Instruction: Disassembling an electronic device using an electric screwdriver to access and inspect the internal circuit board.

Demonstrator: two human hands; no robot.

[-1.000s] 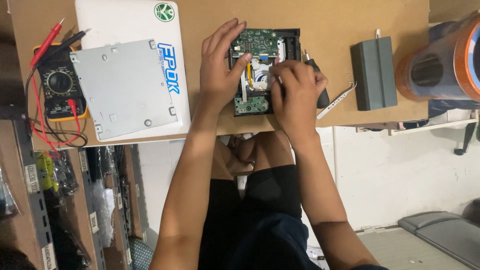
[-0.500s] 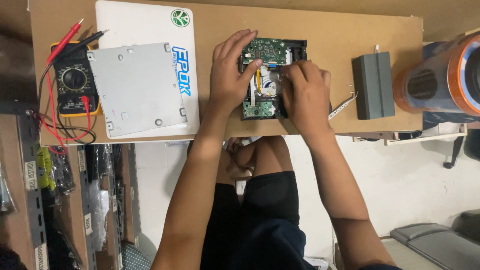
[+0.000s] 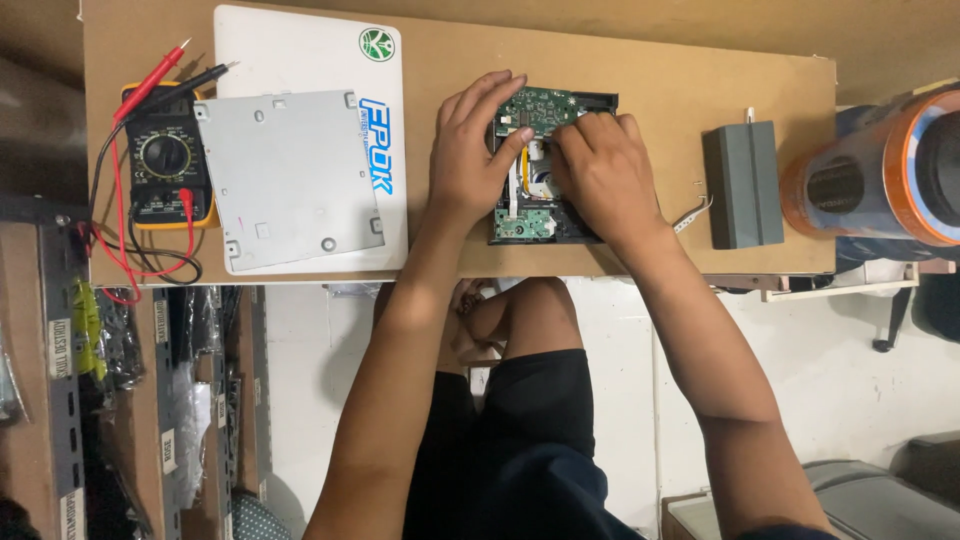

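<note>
While an opened black disc drive with green circuit boards (image 3: 535, 215) lies near the front edge of a brown wooden bench (image 3: 650, 80), the left hand (image 3: 470, 160) rests on its left side, fingers spread flat and thumb on the mechanism. Curled at the centre, the right hand (image 3: 600, 170) pinches something too small to tell. Beside them lie a grey metal cover plate (image 3: 290, 180), a white laptop (image 3: 300, 50), a yellow-cased multimeter (image 3: 165, 165) and a grey rectangular box (image 3: 745, 185).
</note>
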